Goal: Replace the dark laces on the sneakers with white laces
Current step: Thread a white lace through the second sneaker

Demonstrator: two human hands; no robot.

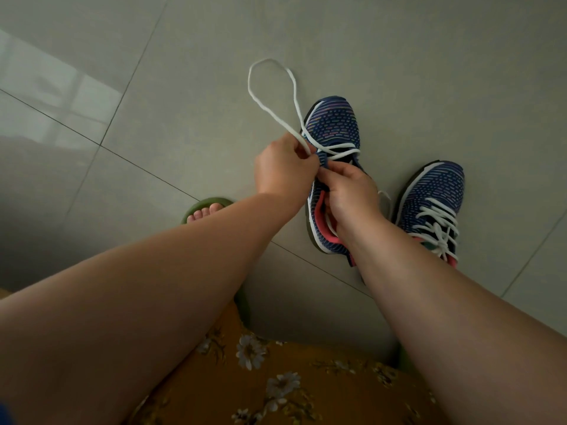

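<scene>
Two blue patterned sneakers with pink lining stand on the tiled floor. The left sneaker [333, 127] has a white lace [270, 99] crossing its lowest eyelets, and a long loop of that lace lies on the floor beyond the toe. My left hand [282, 170] pinches the lace at the shoe's left eyelet row. My right hand [349, 191] grips the shoe's upper by the tongue and covers the middle of the shoe. The right sneaker [435, 197] stands apart, fully laced in white and tied.
My foot in a green slipper [205, 210] rests on the grey floor tiles left of the sneakers. Yellow flowered fabric [276, 378] covers my lap at the bottom edge. No dark laces are in view.
</scene>
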